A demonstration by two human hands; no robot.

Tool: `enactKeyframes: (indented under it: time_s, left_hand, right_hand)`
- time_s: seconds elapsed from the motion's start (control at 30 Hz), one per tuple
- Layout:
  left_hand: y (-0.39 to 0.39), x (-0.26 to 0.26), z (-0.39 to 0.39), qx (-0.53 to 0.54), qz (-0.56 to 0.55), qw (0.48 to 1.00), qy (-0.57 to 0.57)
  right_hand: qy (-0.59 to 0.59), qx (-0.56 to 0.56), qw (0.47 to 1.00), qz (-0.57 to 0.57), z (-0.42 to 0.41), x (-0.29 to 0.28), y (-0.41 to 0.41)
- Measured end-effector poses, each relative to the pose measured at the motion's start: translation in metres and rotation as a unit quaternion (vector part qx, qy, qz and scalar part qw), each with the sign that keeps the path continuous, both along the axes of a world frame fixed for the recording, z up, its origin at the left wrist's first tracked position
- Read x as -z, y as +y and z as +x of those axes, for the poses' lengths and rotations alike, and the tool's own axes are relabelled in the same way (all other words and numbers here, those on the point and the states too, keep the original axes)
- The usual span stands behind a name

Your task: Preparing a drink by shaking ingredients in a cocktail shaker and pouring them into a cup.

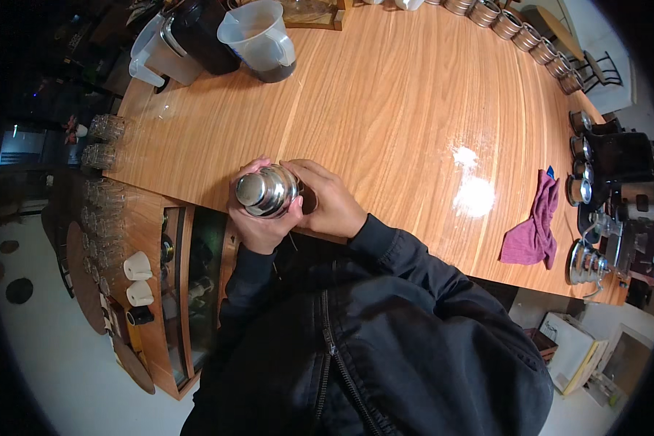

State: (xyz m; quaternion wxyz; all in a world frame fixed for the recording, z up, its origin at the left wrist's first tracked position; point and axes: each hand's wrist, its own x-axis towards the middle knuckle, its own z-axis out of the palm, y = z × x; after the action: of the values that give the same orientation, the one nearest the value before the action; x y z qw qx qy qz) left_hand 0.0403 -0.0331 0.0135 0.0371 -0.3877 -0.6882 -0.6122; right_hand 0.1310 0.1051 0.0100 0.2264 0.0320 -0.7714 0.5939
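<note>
Both hands are wrapped around a shiny metal cocktail shaker near the front edge of the wooden counter. Its domed cap points up and leftward, towards the camera. My left hand grips the left and near side, its thumb lying against the metal. On the far and right side, my right hand holds the shaker, with its fingertips near the top. The lower body of the shaker is mostly hidden by the hands.
A plastic measuring jug with dark liquid stands at the back left, beside other containers. Several metal cups line the far right edge. A purple cloth and a metal kettle lie to the right. Glasses stand left.
</note>
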Motion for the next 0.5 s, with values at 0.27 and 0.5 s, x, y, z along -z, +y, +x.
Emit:
enactKeyframes:
  time_s: [0.27, 0.5]
  left_hand:
    - [-0.002, 0.011, 0.005, -0.019, 0.059, 0.994, -0.091]
    - [-0.002, 0.025, 0.005, -0.062, 0.046, 0.997, 0.021]
  right_hand:
    - [0.118, -0.088, 0.989, -0.013, -0.012, -0.033, 0.023]
    - [0.036, -0.074, 0.997, 0.015, -0.04, -0.038, -0.005]
